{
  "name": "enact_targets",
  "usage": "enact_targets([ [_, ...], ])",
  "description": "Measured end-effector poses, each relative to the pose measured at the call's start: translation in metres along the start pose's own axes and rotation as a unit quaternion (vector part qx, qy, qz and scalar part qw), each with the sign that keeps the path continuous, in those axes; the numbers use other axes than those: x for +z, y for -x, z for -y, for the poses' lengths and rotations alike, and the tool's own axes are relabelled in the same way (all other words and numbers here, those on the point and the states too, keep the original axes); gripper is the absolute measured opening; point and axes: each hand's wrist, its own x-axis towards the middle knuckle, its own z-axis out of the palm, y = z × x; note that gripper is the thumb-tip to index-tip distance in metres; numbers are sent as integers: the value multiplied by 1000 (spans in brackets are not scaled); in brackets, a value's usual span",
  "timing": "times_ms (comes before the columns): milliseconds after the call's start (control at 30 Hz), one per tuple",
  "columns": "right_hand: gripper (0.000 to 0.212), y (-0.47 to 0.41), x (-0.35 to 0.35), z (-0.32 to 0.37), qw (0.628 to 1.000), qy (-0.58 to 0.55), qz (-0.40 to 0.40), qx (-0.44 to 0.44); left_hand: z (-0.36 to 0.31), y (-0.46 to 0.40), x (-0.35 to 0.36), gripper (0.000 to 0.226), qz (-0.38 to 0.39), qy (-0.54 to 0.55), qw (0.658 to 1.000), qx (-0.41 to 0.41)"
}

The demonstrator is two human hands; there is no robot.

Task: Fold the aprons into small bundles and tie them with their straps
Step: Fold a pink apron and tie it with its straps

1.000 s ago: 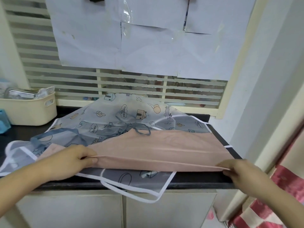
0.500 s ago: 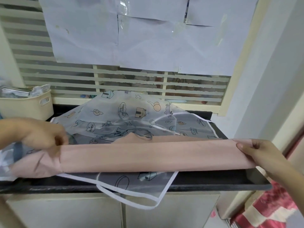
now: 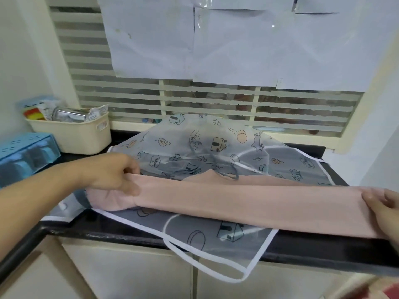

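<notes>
A pink apron (image 3: pixel 259 201), folded into a long narrow band, lies across the black counter (image 3: pixel 323 251). My left hand (image 3: pixel 112 173) grips the band's left end, thumb on top and fingers curled under the cloth. My right hand (image 3: pixel 384 212) pinches the right end, out past the counter's right side. Beneath the band lies a translucent grey apron (image 3: pixel 216 145) printed with houses and leaves. Its white-edged corner and strap loop (image 3: pixel 216 268) hang over the counter's front edge. A grey strap (image 3: pixel 228 173) sits at the band's upper edge.
A cream basket (image 3: pixel 86 137) full of packets stands at the back left of the counter. A blue box (image 3: pixel 26 154) sits left of it. A slatted window with taped paper sheets (image 3: pixel 216 39) rises behind. White cabinet doors (image 3: pixel 129 277) are below the counter.
The pink apron went from a wide fold to a narrow band. My left hand shifted right along it and now grips its left end. The view swung left.
</notes>
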Motion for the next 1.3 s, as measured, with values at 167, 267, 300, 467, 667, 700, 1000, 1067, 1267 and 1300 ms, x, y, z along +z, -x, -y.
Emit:
enact_targets([
  [167,12,10,-3,5,997,43,-50,30,33,20,-3,23,143,85,986,-34],
  [267,12,-4,-4,-14,998,62,-27,21,65,27,0,14,50,248,966,-50],
  [300,12,1,-4,-4,996,77,-37,11,73,26,1,13,2,302,951,-70],
  [467,22,28,-4,48,997,67,10,-24,82,2,18,20,-214,407,867,-189],
  [667,25,22,-2,42,984,162,59,-37,58,-5,37,9,-306,179,921,-160],
  [700,22,22,-1,42,984,166,56,-40,56,-6,40,8,-312,137,929,-146],
  [1000,22,2,8,49,979,188,58,-61,64,-22,35,9,-273,-75,948,-147],
  [1067,21,-1,12,50,978,184,73,-68,53,-18,39,11,-238,-100,949,-183],
  [1267,18,0,25,49,965,209,136,-85,-24,-13,42,42,-290,-174,938,-75],
  [1300,18,1,27,50,963,211,141,-86,-42,-14,43,41,-279,-129,951,-8],
])
